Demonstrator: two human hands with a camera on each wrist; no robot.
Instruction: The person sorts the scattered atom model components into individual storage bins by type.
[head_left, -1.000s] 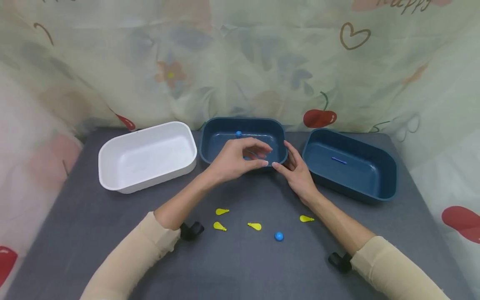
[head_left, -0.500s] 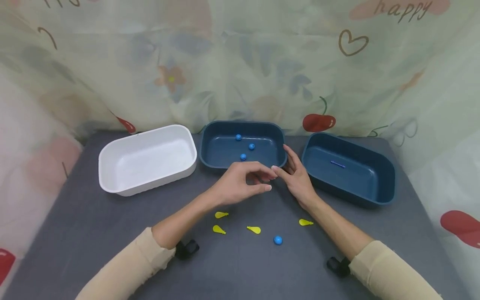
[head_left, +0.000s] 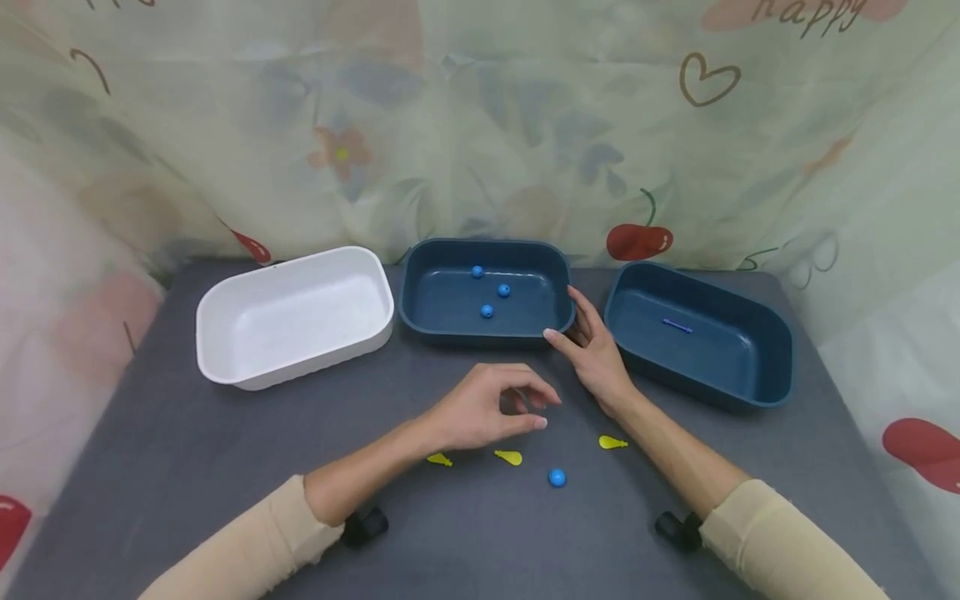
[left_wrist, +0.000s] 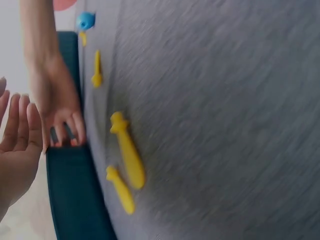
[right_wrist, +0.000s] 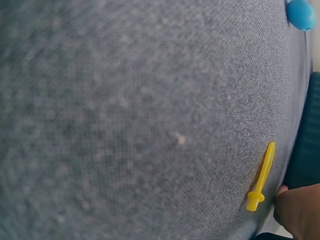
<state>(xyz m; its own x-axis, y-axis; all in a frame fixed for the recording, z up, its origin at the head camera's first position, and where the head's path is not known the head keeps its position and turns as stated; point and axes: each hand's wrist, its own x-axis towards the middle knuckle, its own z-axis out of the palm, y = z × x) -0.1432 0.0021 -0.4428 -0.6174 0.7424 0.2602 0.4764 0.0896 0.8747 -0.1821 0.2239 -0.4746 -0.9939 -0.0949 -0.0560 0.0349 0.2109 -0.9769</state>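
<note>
With left hand (head_left: 491, 408): hovers above table (head_left: 450, 550), curves fingers loosely, grips nothing | With right hand (head_left: 596, 362): holds corner of middle tray (head_left: 450, 293) | Inside: three beads (head_left: 503, 291) | On table: loose bead (head_left: 557, 477), yellow pegs (head_left: 508, 457), one hidden behind left wrist (head_left: 427, 433) in head view | Alongside: white tray (head_left: 300, 321), right tray (head_left: 712, 358) with rod (head_left: 677, 326)

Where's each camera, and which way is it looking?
Head: worn on the head, facing forward and down at three bins; left hand, right hand, sleeves show.
Left wrist: worn there, looking across the table at yellow pieces; both hands show.
Right wrist: worn there, looking over the table; right hand partly shows.
Head and right wrist share the table's blue ball.
</note>
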